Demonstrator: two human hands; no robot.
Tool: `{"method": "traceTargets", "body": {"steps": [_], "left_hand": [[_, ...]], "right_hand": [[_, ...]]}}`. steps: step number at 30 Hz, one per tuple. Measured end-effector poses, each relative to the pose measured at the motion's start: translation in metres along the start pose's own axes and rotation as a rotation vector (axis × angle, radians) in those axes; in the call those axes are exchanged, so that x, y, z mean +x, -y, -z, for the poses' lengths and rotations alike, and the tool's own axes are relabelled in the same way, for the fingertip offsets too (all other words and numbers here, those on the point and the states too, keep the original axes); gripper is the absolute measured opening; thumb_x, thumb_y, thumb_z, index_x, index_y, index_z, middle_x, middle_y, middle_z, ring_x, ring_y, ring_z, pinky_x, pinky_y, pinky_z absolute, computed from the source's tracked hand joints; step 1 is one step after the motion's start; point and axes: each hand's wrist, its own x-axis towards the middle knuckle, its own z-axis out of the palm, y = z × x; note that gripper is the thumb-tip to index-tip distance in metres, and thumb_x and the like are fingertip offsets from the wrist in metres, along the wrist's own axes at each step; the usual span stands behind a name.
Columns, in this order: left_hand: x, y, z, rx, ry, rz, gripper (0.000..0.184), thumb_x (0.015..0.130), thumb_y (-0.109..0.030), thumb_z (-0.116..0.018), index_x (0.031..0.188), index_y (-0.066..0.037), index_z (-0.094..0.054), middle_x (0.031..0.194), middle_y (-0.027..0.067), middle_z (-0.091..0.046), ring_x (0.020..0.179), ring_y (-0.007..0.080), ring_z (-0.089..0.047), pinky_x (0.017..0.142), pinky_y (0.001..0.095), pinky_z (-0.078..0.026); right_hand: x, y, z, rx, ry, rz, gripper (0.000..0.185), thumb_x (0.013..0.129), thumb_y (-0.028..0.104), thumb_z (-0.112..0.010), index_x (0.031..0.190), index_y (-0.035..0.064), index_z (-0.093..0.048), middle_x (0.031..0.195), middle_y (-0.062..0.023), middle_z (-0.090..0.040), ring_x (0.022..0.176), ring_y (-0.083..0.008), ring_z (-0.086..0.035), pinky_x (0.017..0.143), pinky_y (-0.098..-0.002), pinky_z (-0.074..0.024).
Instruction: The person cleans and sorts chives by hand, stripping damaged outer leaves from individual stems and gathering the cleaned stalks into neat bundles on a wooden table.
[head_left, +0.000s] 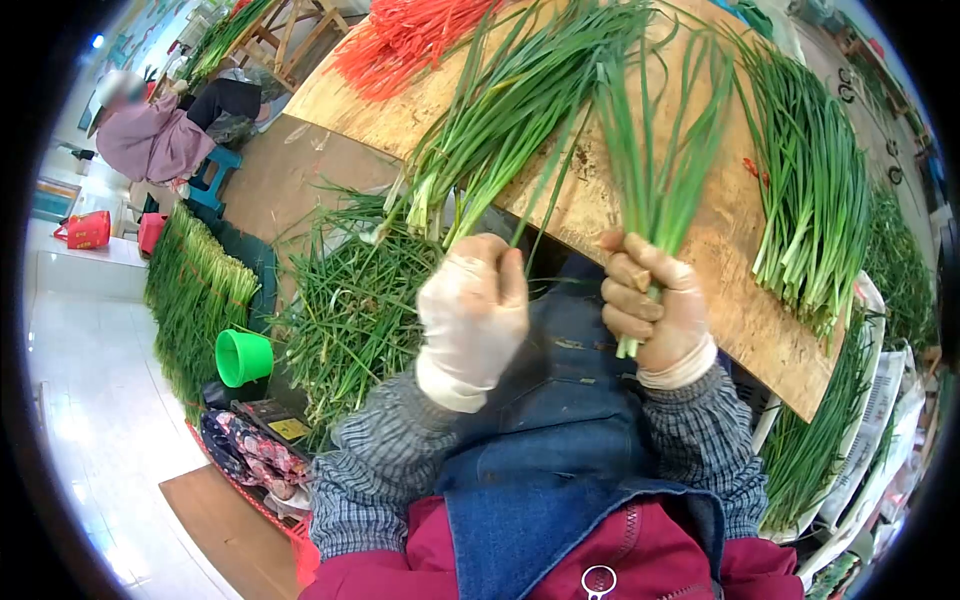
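Observation:
My right hand [655,300], in a thin whitish glove, is closed around a small bunch of garlic chives [668,190]. Their pale stem ends poke out below the fist and the green leaves fan out over the board. My left hand [475,315], gloved too, has its fingers curled together at the near edge of the wooden board [730,240]. What it pinches, if anything, is hidden. Just beyond it lies a loose pile of chives [530,120], stems toward me. Along the board's right side rests a thick row of chives [810,180].
Red ties [410,45] are heaped at the board's far left. A heap of leaf trimmings [350,310] lies below on the left, beside a green bucket [243,358] and stacked chive bundles [200,300]. Another person [160,135] sits at upper left. More chives [815,450] lie lower right.

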Motion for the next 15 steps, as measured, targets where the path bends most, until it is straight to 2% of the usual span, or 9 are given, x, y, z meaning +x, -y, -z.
{"method": "traceTargets", "body": {"steps": [2, 4, 5, 8, 10, 12, 14, 15], "left_hand": [[-0.006, -0.007, -0.014, 0.120, 0.179, 0.198, 0.022, 0.078, -0.017, -0.061, 0.089, 0.000, -0.054, 0.074, 0.0153, -0.059, 0.062, 0.0281, -0.060, 0.054, 0.0341, -0.049], [-0.011, 0.006, -0.034, 0.040, 0.351, 0.298, 0.027, 0.079, -0.020, -0.061, 0.092, 0.003, -0.055, 0.073, 0.0179, -0.060, 0.063, 0.0308, -0.061, 0.054, 0.0353, -0.048], [-0.013, 0.010, -0.039, -0.252, 0.431, 0.518, 0.025, 0.081, -0.017, -0.058, 0.095, 0.004, -0.057, 0.071, 0.0187, -0.061, 0.060, 0.0286, -0.061, 0.052, 0.0346, -0.047], [-0.028, 0.011, -0.007, -0.407, 0.311, 0.531, 0.019, 0.084, -0.009, -0.052, 0.100, -0.001, -0.059, 0.062, 0.0085, -0.058, 0.056, 0.0129, -0.056, 0.051, 0.0261, -0.044], [-0.052, 0.026, 0.037, -0.264, 0.187, 0.505, 0.019, 0.085, -0.007, -0.051, 0.101, -0.003, -0.059, 0.059, 0.0038, -0.056, 0.053, 0.0064, -0.050, 0.048, 0.0230, -0.042], [-0.082, 0.062, 0.084, -0.023, 0.198, 0.628, 0.018, 0.084, -0.007, -0.053, 0.099, 0.000, -0.059, 0.066, 0.0144, -0.061, 0.053, 0.0221, -0.057, 0.049, 0.0324, -0.044], [-0.125, 0.108, 0.120, 0.562, 0.326, 0.573, 0.018, 0.081, -0.009, -0.057, 0.098, -0.001, -0.059, 0.070, 0.0134, -0.061, 0.056, 0.0234, -0.058, 0.050, 0.0329, -0.045], [-0.137, 0.113, 0.127, 0.695, 0.428, 0.566, 0.019, 0.080, -0.010, -0.059, 0.097, -0.002, -0.059, 0.072, 0.0135, -0.061, 0.058, 0.0237, -0.058, 0.051, 0.0331, -0.046]], "right_hand": [[0.005, -0.009, 0.014, 0.021, -0.027, -0.049, 0.022, 0.088, 0.016, -0.048, 0.096, -0.0045, -0.052, 0.055, 0.0038, -0.035, 0.040, -0.0043, -0.029, 0.033, -0.0188, -0.0234], [0.003, -0.013, 0.013, -0.013, -0.064, -0.062, 0.022, 0.089, 0.017, -0.047, 0.094, -0.0040, -0.053, 0.051, 0.0051, -0.031, 0.040, -0.0040, -0.029, 0.033, -0.0193, -0.0234], [0.002, -0.013, 0.013, -0.032, -0.033, -0.070, 0.022, 0.089, 0.017, -0.047, 0.094, -0.0039, -0.053, 0.051, 0.0053, -0.029, 0.040, -0.0040, -0.028, 0.033, -0.0195, -0.0233], [0.000, -0.006, 0.008, -0.043, 0.075, -0.073, 0.023, 0.089, 0.017, -0.046, 0.095, -0.0039, -0.054, 0.049, 0.0058, -0.027, 0.040, -0.0042, -0.028, 0.033, -0.0201, -0.0229], [0.004, -0.005, 0.003, 0.028, 0.169, -0.056, 0.024, 0.089, 0.017, -0.046, 0.095, -0.0042, -0.054, 0.048, 0.0060, -0.025, 0.040, -0.0043, -0.027, 0.033, -0.0205, -0.0226], [0.012, -0.010, -0.001, 0.024, 0.132, -0.022, 0.021, 0.088, 0.014, -0.046, 0.094, -0.0047, -0.054, 0.051, 0.0053, -0.031, 0.040, -0.0044, -0.028, 0.033, -0.0198, -0.0216], [0.023, -0.014, -0.012, -0.092, 0.018, -0.010, 0.018, 0.087, 0.012, -0.046, 0.092, -0.0042, -0.054, 0.053, 0.0044, -0.035, 0.041, -0.0043, -0.029, 0.033, -0.0194, -0.0213], [0.029, -0.019, -0.017, -0.185, -0.077, -0.002, 0.014, 0.085, 0.010, -0.048, 0.089, -0.0027, -0.054, 0.058, 0.0016, -0.044, 0.040, -0.0040, -0.031, 0.033, -0.0184, -0.0210]]}}
